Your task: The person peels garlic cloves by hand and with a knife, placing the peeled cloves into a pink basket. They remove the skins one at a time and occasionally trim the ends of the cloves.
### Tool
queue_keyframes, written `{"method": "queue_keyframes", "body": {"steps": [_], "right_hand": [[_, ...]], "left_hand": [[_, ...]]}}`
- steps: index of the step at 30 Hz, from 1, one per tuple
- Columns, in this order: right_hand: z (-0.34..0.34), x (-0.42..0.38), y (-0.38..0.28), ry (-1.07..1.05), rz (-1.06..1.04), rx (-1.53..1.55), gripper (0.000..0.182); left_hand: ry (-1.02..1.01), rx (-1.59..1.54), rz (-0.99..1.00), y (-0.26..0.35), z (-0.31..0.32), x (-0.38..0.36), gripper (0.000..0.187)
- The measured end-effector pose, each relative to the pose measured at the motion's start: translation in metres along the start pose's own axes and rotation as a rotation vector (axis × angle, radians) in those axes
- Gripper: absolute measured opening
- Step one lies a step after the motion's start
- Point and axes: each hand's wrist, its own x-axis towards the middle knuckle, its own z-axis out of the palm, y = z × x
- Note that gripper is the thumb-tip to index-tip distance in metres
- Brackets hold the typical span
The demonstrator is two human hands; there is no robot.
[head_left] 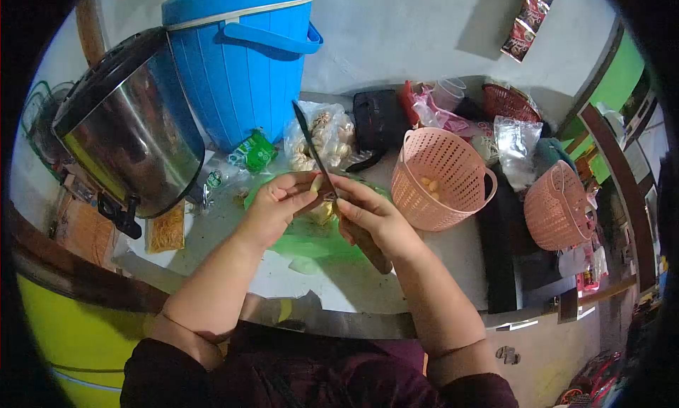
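My left hand (pixel 286 198) pinches a small pale garlic clove (pixel 316 183) between thumb and fingers. My right hand (pixel 366 213) is wrapped round a knife (pixel 312 140), its dark blade pointing up and away, its brown handle running down below the hand. The clove is close beside the blade; whether they touch is unclear. Beneath both hands lies a green plastic bag (pixel 318 245) with something yellowish in it. Behind them stands a clear bag of garlic bulbs (pixel 332 135). Several pale cloves (pixel 429 186) lie inside the pink basket (pixel 442 171) at the right.
A steel pot (pixel 134 125) and a tall blue bucket (pixel 244 68) stand at the left. A green packet (pixel 253 151) is beside the bucket. Farther right are a black bag (pixel 378 119), a second pink basket (pixel 559 206) and a dark red basket (pixel 509 104). Sachets (pixel 528 22) hang on the wall.
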Motion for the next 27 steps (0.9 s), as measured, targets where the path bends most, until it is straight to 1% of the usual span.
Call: {"method": "queue_keyframes", "body": {"steps": [1,2,5,10,15,18,21,23,24,27], "right_hand": [[0.000,0.000,-0.002,0.006,0.046,0.082,0.044],[0.000,0.002,-0.003,0.024,0.048,0.121,0.044],[-0.006,0.001,-0.003,-0.060,0.036,0.236,0.046],[-0.005,0.002,-0.004,-0.047,0.037,0.254,0.046],[-0.007,0.004,0.001,-0.041,0.034,0.245,0.047],[-0.006,0.005,0.001,0.022,0.048,0.103,0.046],[-0.003,0.005,0.004,-0.003,0.038,0.002,0.050],[0.004,0.002,-0.002,-0.012,0.012,-0.087,0.051],[0.008,0.000,-0.003,-0.016,-0.002,-0.131,0.052],[0.005,0.004,0.010,-0.010,-0.068,-0.177,0.053]], "left_hand": [[-0.011,-0.039,0.004,0.000,0.002,0.000,0.029],[-0.015,-0.051,-0.012,0.001,0.001,0.001,0.029],[-0.022,-0.081,-0.038,0.000,-0.003,0.001,0.029],[-0.024,-0.089,-0.028,0.002,-0.001,0.001,0.027],[0.017,-0.105,-0.022,-0.001,-0.005,0.001,0.026],[0.031,-0.085,-0.030,-0.001,-0.006,0.003,0.027],[0.066,-0.076,-0.029,-0.001,-0.005,0.002,0.027],[0.093,-0.078,-0.025,-0.001,-0.005,0.000,0.028],[0.068,-0.098,-0.051,0.006,0.001,0.000,0.029],[0.078,-0.072,-0.022,-0.001,0.002,-0.002,0.031]]}}
